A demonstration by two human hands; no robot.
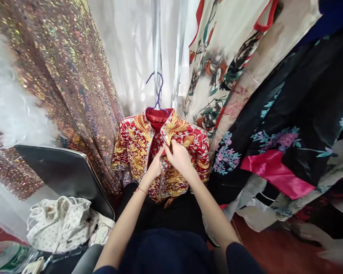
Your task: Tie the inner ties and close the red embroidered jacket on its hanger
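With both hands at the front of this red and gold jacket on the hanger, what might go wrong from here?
1. The left hand and right hand pinch the front edge of the embroidered jacket; pulling might snag its gold threads.
2. The jacket hangs on a thin purple hanger; a tug could slip it off.
3. The sequin fabric lies close and may catch the sleeve.

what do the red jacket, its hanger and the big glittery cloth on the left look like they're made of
Red jacket: seems a satin-like cloth, thickly embroidered in raised gold and silver thread that glints. Both hands hold its front edge.
Hanger: thin purple hook, probably plastic or coated wire.
Glittery cloth: sheer fabric covered in iridescent sequins, sparkling in many colours.
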